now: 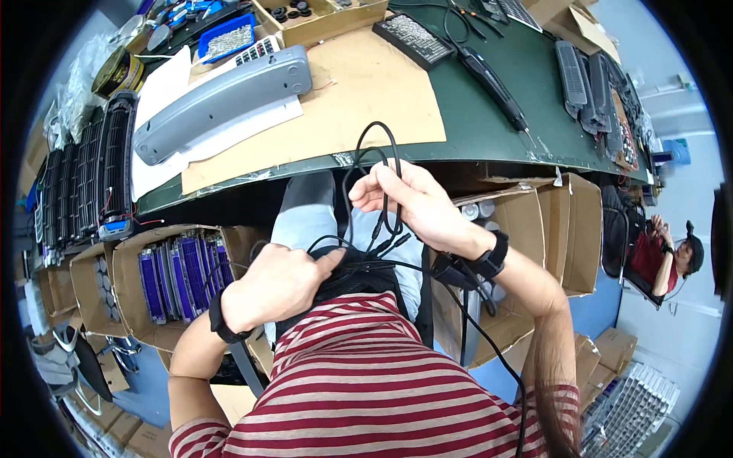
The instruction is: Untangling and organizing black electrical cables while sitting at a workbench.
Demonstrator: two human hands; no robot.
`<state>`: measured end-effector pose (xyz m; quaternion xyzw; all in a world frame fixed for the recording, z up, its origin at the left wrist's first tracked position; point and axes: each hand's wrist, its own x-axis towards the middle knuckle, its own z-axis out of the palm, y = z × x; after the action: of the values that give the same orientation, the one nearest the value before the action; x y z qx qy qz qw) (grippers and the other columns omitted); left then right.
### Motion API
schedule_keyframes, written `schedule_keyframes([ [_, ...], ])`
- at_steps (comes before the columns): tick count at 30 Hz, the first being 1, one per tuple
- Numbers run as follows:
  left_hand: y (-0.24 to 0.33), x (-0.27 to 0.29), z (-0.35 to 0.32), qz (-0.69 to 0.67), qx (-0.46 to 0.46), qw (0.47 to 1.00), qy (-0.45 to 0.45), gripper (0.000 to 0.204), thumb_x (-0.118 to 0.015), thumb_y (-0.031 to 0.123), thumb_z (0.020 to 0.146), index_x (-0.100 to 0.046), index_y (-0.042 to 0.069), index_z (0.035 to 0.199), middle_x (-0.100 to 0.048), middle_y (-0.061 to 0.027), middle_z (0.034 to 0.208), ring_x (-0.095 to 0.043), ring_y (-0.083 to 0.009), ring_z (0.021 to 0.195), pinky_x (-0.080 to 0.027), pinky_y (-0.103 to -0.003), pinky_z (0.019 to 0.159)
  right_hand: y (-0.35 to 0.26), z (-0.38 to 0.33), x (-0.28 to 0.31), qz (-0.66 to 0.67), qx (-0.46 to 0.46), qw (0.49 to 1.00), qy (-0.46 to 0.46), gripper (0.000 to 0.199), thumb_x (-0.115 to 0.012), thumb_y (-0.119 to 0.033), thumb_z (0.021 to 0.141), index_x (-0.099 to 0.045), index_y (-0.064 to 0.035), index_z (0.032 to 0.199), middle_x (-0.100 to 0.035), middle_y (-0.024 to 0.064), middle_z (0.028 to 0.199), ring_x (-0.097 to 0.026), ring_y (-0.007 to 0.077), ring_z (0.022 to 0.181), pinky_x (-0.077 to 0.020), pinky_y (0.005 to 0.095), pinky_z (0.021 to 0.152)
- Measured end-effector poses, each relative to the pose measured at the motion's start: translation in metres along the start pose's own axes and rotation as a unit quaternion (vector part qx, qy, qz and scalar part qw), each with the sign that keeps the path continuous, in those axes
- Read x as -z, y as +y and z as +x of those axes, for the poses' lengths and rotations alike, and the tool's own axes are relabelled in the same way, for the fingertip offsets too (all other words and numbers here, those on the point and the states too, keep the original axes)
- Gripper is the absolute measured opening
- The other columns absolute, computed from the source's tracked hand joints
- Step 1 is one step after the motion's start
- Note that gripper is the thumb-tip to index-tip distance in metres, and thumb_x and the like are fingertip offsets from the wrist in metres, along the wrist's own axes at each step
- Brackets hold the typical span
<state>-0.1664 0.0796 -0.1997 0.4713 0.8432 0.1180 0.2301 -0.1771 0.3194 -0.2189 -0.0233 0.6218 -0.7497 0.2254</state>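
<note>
A black cable (373, 124) is looped upward in front of my waist, with my right hand (418, 200) closed around part of it and the fingers curled in. My left hand (284, 278) is closed at my lap, its thumb reaching to a dark bundle (353, 276) of black fabric and cables. What its curled fingers hold is hidden. Several cable ends with plugs (394, 245) hang between the two hands. More black cable (489, 340) runs from the bundle past my right forearm and down over my striped shirt.
Ahead, a green worktable (489, 145) carries a long grey plastic housing (225, 103), an electric screwdriver (492, 85) and a tray of small parts (412, 40). Cardboard boxes (164, 340) with purple-and-grey parts stand below. A seated person (658, 256) is at the far right.
</note>
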Motion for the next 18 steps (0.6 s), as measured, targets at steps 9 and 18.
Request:
schedule_keyframes([
  [9, -0.013, 0.024, 0.016, -0.142, -0.043, 0.983, 0.112, 0.021, -0.074, 0.012, 0.070, -0.068, 0.013, 0.089, -0.065, -0.0037, 0.079, -0.060, -0.0251, 0.070, -0.044, -0.034, 0.063, -0.004, 0.002, -0.035, -0.155, -0.045, 0.983, -0.091, 0.025, -0.036, -0.026, 0.104, -0.046, -0.0037, 0.102, -0.056, 0.0044, 0.087, -0.046, 0.0077, 0.068, -0.0417, 0.0229, 0.059],
  [18, -0.062, 0.007, -0.011, 0.008, 0.136, 0.939, 0.317, 0.050, -0.060, -0.011, 0.067, -0.060, 0.011, 0.112, -0.051, -0.0118, 0.116, -0.049, -0.0325, 0.109, -0.043, -0.039, 0.090, 0.001, -0.008, -0.006, -0.094, -0.096, 0.978, -0.162, 0.028, -0.060, -0.028, 0.095, -0.068, -0.0010, 0.096, -0.050, -0.0058, 0.066, -0.041, 0.0037, 0.057, -0.0314, 0.0217, 0.048],
])
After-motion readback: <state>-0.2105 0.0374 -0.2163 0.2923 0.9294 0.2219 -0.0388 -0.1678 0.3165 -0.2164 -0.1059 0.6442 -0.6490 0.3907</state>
